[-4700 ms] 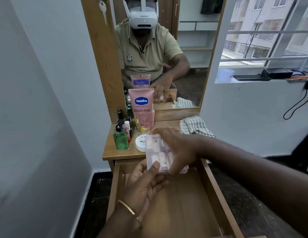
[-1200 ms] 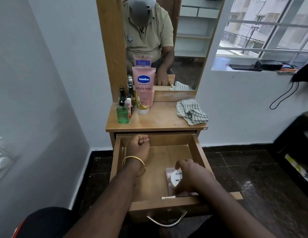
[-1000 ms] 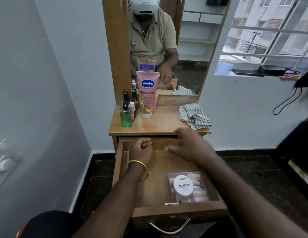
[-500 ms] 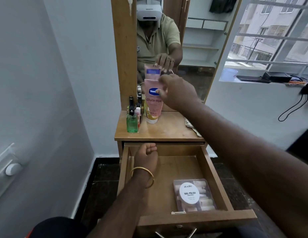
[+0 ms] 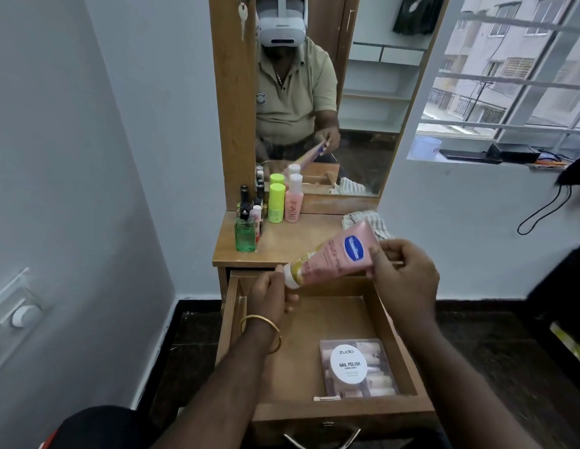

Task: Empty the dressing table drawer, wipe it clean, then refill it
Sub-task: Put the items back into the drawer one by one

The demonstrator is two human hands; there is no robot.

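Observation:
The wooden drawer [image 5: 408, 361] of the dressing table stands pulled out. In its front right corner lies a clear case of small tubes with a round white nail polish wipes tub [image 5: 348, 367] on top. A pink lotion tube [image 5: 334, 257] is held tilted over the drawer's back. My right hand [image 5: 402, 273] grips its flat upper end. My left hand [image 5: 272, 293] touches its white cap end at the drawer's back left. A checked cloth [image 5: 369, 222] lies on the tabletop behind the tube.
Several small bottles stand at the tabletop's back left: a green glass bottle [image 5: 245, 234], a lime-capped bottle [image 5: 277, 204], a pink bottle [image 5: 294, 202]. A mirror [image 5: 346, 108] rises behind them. A grey wall is on the left and a window ledge on the right.
My right hand took the pink lotion tube from the tabletop and brought it down, tilted, over the drawer. My left hand rose to its cap. Bottles behind it are now exposed.

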